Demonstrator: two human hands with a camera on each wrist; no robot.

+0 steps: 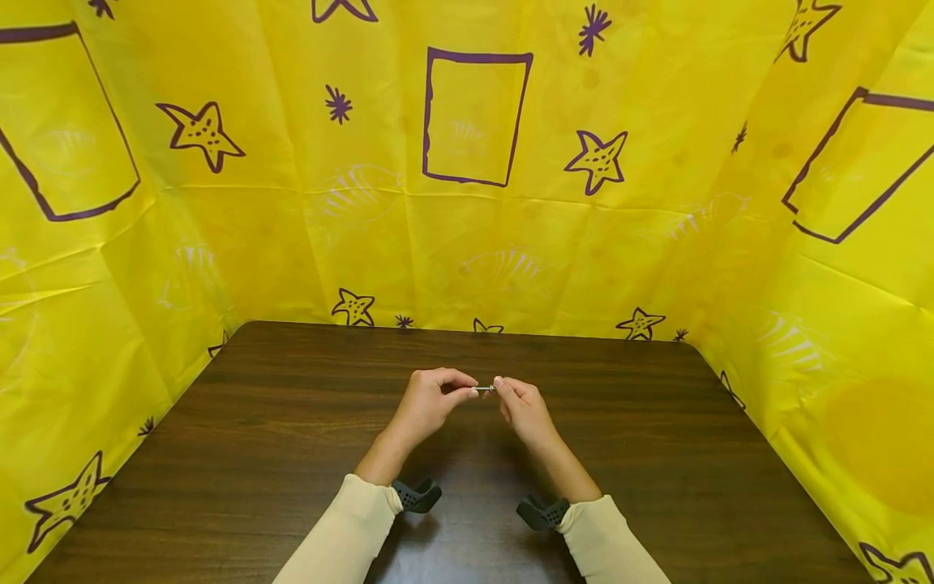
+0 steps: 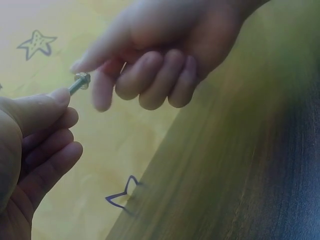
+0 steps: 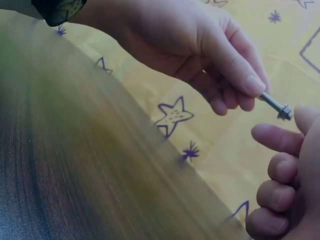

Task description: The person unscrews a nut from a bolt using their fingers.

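My left hand (image 1: 430, 401) pinches a small silver bolt (image 3: 271, 102) between thumb and index finger, above the table. A nut (image 3: 285, 112) sits on the bolt near its exposed end, pointing toward my right hand (image 1: 527, 412). In the right wrist view, my right thumb and index finger are spread on either side of that end, with a slight gap between them and the nut. The other right fingers are curled in toward the palm. The part of the bolt inside my left fingertips is hidden.
A dark wood-grain table (image 1: 292, 422) lies under both hands. Yellow cloth walls (image 1: 452, 235) with purple starfish and outlined shapes surround its back and sides. A black band (image 1: 419, 495) is on the left wrist, another (image 1: 543, 513) on the right, beside cream sleeves.
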